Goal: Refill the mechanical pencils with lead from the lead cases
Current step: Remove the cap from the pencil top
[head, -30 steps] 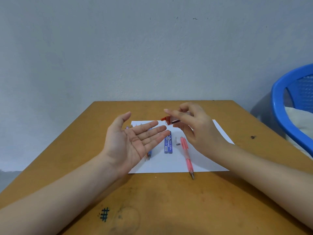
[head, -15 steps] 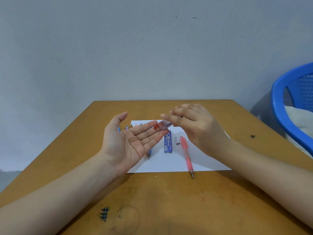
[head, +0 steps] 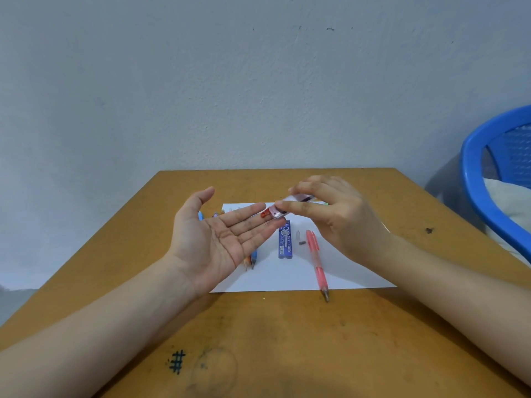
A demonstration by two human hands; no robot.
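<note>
The left hand [head: 221, 239] is held palm up, fingers straight, holding nothing. The right hand [head: 339, 222] pinches a pink lead case [head: 283, 209] between thumb and fingers, its red tip tilted down over the left fingertips. Between and beneath the hands, on white paper [head: 287, 278], lie a blue lead case [head: 285, 239] and a pink mechanical pencil [head: 316, 259].

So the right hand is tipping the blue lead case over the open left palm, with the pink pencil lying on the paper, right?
Not quite. In the head view the right hand tips a pink lead case with a red end over the open left hand. The blue lead case lies on the paper, beside the pink pencil.
</note>
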